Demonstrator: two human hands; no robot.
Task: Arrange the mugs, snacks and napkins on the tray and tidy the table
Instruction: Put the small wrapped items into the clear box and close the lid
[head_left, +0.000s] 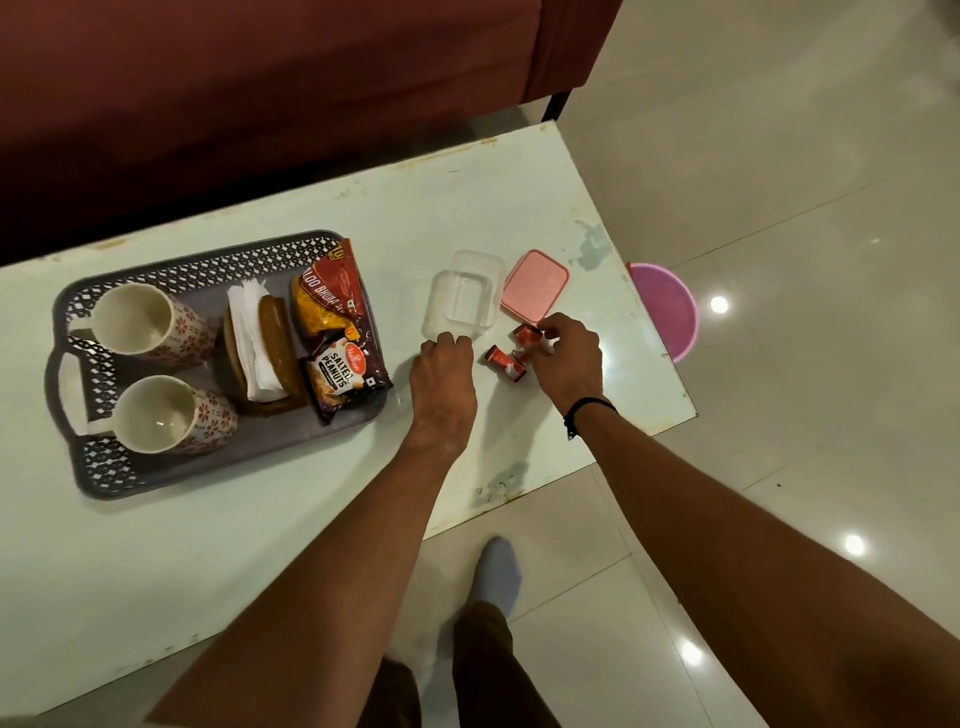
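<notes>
Already the tray (83, 470) on the left of the table (156, 571) carries both mugs (137, 319), the napkins (252, 338) and the snack packets (332, 296), so the tidying appears to have come down to the small red sachets (506, 361) lying loose near the table's right end. The right hand (563, 358) is directly over them, its fingers curled and pinching the farthest sachet; how firmly it grips cannot be told. The left hand (441, 379) rests with curled fingers against the near rim of the clear container (462, 296), seemingly steadying it, holding nothing else. The sachets sit just beside the container, toward the person and to its right, with the pink lid (535, 283) just beyond them. The right hand is clearly the nearer one, and the open container lies a short way up and to the left from its pinch.
</notes>
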